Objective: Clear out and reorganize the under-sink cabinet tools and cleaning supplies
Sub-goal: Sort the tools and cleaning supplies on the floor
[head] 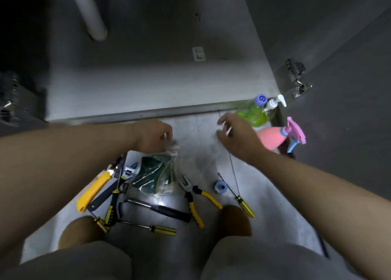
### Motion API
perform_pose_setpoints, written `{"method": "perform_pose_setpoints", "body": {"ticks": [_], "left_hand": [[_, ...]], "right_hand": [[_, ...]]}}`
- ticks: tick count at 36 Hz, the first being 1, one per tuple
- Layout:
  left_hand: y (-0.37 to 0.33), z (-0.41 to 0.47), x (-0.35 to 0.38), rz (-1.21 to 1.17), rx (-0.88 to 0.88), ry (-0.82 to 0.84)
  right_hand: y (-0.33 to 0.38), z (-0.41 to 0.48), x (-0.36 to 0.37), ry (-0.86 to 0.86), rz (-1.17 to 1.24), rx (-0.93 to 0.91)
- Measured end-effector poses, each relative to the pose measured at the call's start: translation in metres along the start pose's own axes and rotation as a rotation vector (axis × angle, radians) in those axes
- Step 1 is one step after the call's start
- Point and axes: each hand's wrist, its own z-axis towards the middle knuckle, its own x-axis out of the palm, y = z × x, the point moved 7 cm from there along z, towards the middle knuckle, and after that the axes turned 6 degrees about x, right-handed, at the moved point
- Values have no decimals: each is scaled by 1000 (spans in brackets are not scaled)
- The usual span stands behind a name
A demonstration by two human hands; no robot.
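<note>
My left hand (155, 137) pinches the top of a clear plastic bag (169, 174) that holds dark green scouring pads (151, 174) and hangs over the floor. My right hand (234, 137) is level with it on the right, fingers curled on a thin white strip that looks like the bag's other edge; motion blur hides the grip. The under-sink cabinet floor (148, 89) lies bare behind both hands. Green soap bottles (251, 115) and a pink spray bottle (271, 140) stand on the floor just right of my right hand.
Tools lie on the floor between my knees: a yellow utility knife (93, 193), an adjustable wrench (129, 172), pliers (194, 195), a hammer (167, 211), screwdrivers (244, 204), a tape roll (221, 187). A white drain pipe (91, 11) hangs at the back left; a door hinge (296, 78) is at right.
</note>
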Motion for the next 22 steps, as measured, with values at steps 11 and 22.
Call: {"method": "perform_pose_setpoints", "body": {"ticks": [11,22], "left_hand": [[60,-42,72,-318,-470,164],[47,-15,120,-993,-590,-227]], "right_hand": [[-11,-49,187,744,159,416],[20,-39,192,637,437,369]]}}
